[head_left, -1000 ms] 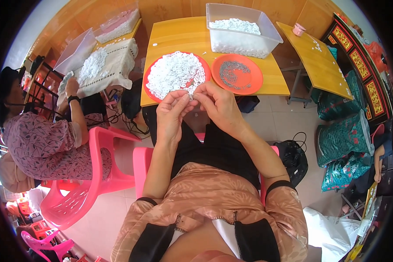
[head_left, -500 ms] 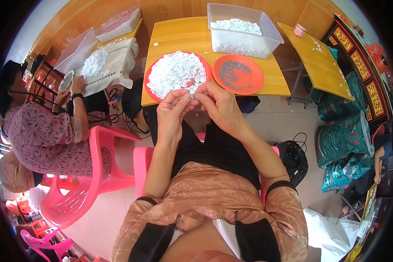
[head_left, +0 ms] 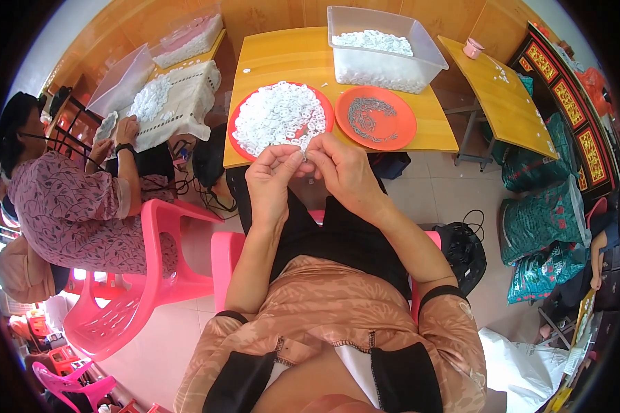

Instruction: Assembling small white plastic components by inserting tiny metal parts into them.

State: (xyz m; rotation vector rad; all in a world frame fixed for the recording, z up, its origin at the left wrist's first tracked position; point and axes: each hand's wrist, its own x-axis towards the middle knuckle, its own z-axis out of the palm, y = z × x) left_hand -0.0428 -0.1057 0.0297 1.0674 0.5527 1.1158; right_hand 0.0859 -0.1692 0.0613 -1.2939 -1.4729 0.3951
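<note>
Just past the table's near edge, my left hand [head_left: 269, 180] and my right hand [head_left: 348, 171] meet fingertip to fingertip. Both are closed in a pinch around a small white plastic piece [head_left: 304, 155], mostly hidden by the fingers. Right beyond them a red plate [head_left: 331, 110] is heaped with small white ring-like plastic pieces [head_left: 277, 117]. To its right, an orange-red plate [head_left: 401, 118] carries thin grey metal pieces [head_left: 366, 118], too small to name surely.
A clear plastic bin [head_left: 427, 63] of white pieces stands at the back of the yellow table [head_left: 282, 51]. At left a co-worker [head_left: 69, 206] handles pieces beside a cloth-covered table [head_left: 193, 96]. A pink chair [head_left: 155, 255] is nearby; green sacks [head_left: 541, 213] lie right.
My hands stay together, with the fingers shifted only slightly around the small piece. At left, the co-worker's head and arms have moved a little.
</note>
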